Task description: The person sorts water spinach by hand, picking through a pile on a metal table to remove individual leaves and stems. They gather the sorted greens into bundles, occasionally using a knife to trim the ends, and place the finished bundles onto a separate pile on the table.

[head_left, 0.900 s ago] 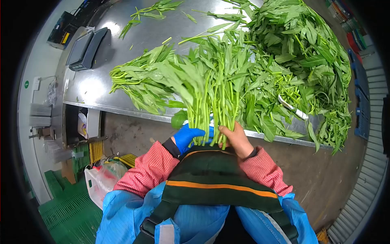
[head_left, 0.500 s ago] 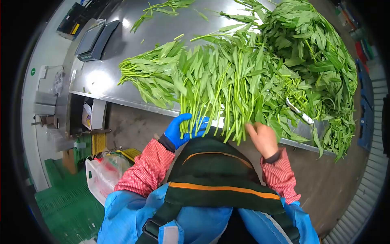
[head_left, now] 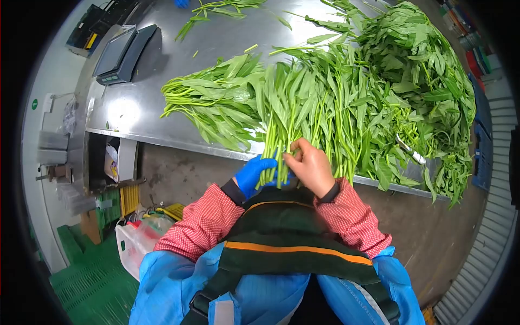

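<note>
Long-stemmed leafy greens [head_left: 292, 97] lie across the metal table, their stems pointing toward me over its front edge. My left hand [head_left: 254, 174], in a blue glove, is closed around the lower stems of one bunch. My bare right hand [head_left: 311, 165] pinches stems at that bunch's right side, close to the left fingers. Left of it lies a separate bunch [head_left: 211, 95], its stems pointing left. More stems [head_left: 346, 135] hang at the table edge, right of my right hand. A white-handled tool [head_left: 410, 150] rests among the greens farther right.
A large heap of greens [head_left: 417, 65] covers the table's right side. A scale [head_left: 125, 54] stands on the metal table [head_left: 157, 122] at the back left. Below are a white basket with plastic bags [head_left: 132, 244] and green crates [head_left: 97, 279]. A blue-gloved fingertip [head_left: 182, 2] shows at the far edge.
My right hand has moved left to the held stems. My left hand has shifted slightly right, and its bunch is now gathered more narrowly. The blue fingertip has appeared at the top.
</note>
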Action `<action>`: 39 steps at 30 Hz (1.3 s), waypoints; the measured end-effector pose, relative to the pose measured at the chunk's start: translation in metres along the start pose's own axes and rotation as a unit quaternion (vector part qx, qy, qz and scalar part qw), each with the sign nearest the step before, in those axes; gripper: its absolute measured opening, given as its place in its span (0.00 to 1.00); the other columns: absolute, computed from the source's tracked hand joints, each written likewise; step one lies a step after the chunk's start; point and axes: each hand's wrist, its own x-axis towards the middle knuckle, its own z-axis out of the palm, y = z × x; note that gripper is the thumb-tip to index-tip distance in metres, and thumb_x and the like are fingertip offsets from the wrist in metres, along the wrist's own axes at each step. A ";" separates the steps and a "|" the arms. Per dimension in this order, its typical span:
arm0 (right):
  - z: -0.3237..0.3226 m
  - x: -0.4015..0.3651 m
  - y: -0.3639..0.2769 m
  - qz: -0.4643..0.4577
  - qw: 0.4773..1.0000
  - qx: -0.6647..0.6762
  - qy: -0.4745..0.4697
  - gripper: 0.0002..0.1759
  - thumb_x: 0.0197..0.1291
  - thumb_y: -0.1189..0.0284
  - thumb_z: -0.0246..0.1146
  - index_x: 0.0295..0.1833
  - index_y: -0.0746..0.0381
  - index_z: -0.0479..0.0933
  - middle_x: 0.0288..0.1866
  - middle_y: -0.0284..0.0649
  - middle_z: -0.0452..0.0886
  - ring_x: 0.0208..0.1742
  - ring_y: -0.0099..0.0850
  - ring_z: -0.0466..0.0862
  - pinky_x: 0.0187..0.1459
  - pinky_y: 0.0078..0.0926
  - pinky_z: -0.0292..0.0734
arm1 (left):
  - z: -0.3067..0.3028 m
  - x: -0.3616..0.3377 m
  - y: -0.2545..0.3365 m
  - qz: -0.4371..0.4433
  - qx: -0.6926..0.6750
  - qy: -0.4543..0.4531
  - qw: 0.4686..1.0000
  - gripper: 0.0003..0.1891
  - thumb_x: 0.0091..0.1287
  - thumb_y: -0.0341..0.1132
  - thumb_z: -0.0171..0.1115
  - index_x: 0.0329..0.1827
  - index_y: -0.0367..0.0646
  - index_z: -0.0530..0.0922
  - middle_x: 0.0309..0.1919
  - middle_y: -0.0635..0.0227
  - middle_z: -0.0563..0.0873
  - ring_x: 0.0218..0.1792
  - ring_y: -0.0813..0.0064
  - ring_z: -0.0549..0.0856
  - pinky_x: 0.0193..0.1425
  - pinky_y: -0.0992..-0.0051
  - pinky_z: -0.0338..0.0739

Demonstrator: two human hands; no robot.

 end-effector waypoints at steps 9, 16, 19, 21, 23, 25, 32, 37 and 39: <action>0.015 -0.004 0.026 0.239 0.902 0.354 -0.068 0.06 0.61 0.74 0.58 0.37 0.66 0.71 0.20 0.36 0.77 0.16 0.23 0.75 0.15 0.19 0.68 | -0.015 -0.003 -0.004 -0.076 -0.184 -0.013 0.980 0.23 0.69 0.39 0.55 0.66 0.41 0.67 0.54 0.58 0.79 0.56 0.62 0.79 0.63 0.61 0.73; 0.026 -0.004 0.006 0.061 0.996 -0.001 0.060 0.14 0.54 0.68 0.63 0.40 0.66 0.71 0.23 0.51 0.78 0.28 0.50 0.81 0.32 0.41 0.75 | -0.022 0.010 -0.018 -0.038 -0.017 -0.009 0.999 0.22 0.63 0.30 0.63 0.61 0.41 0.70 0.49 0.64 0.80 0.49 0.70 0.81 0.54 0.70 0.78; 0.025 0.005 -0.004 0.079 0.994 -0.056 0.048 0.14 0.53 0.68 0.63 0.40 0.66 0.71 0.24 0.52 0.79 0.29 0.52 0.81 0.32 0.43 0.75 | -0.018 0.010 -0.017 -0.030 0.024 0.022 0.999 0.22 0.63 0.29 0.62 0.60 0.42 0.71 0.48 0.64 0.80 0.48 0.69 0.82 0.54 0.67 0.79; 0.034 0.012 0.008 0.056 0.989 -0.126 0.051 0.14 0.53 0.66 0.63 0.39 0.66 0.72 0.24 0.53 0.79 0.29 0.53 0.80 0.32 0.43 0.75 | -0.017 0.011 -0.022 -0.011 0.041 0.036 0.998 0.22 0.63 0.29 0.62 0.61 0.42 0.70 0.48 0.64 0.80 0.48 0.68 0.82 0.54 0.66 0.79; 0.035 0.016 0.015 0.067 0.992 -0.089 0.061 0.15 0.53 0.65 0.63 0.37 0.67 0.73 0.24 0.55 0.78 0.29 0.55 0.80 0.32 0.44 0.76 | -0.019 0.011 -0.021 -0.022 -0.001 0.020 1.000 0.22 0.63 0.30 0.62 0.61 0.42 0.70 0.48 0.64 0.81 0.48 0.67 0.82 0.56 0.65 0.79; 0.034 0.016 0.026 0.066 0.993 -0.053 0.079 0.14 0.57 0.66 0.61 0.32 0.68 0.74 0.22 0.52 0.79 0.23 0.47 0.79 0.27 0.38 0.74 | -0.017 0.010 -0.017 -0.038 -0.038 0.002 0.999 0.22 0.64 0.30 0.62 0.61 0.42 0.70 0.48 0.64 0.81 0.48 0.66 0.82 0.57 0.64 0.78; 0.037 0.008 0.034 0.204 0.905 0.375 0.007 0.07 0.64 0.73 0.57 0.36 0.66 0.77 0.25 0.32 0.76 0.23 0.19 0.71 0.26 0.18 0.66 | 0.001 0.011 -0.011 -0.116 -0.058 -0.003 0.992 0.18 0.63 0.34 0.64 0.56 0.43 0.73 0.43 0.64 0.82 0.42 0.71 0.83 0.48 0.71 0.80; 0.025 -0.001 0.015 0.090 0.993 0.054 0.044 0.18 0.54 0.63 0.69 0.38 0.65 0.72 0.23 0.36 0.75 0.23 0.27 0.74 0.26 0.25 0.68 | -0.006 0.017 -0.017 -0.103 0.028 -0.002 0.994 0.14 0.61 0.33 0.66 0.49 0.45 0.76 0.36 0.68 0.83 0.33 0.78 0.81 0.37 0.79 0.78; 0.019 -0.004 0.009 0.065 0.995 -0.071 0.032 0.19 0.51 0.63 0.70 0.39 0.65 0.72 0.21 0.42 0.76 0.23 0.37 0.77 0.26 0.31 0.70 | -0.006 0.017 -0.017 -0.066 0.048 -0.012 0.997 0.13 0.61 0.32 0.65 0.48 0.45 0.76 0.34 0.69 0.83 0.30 0.78 0.80 0.36 0.78 0.77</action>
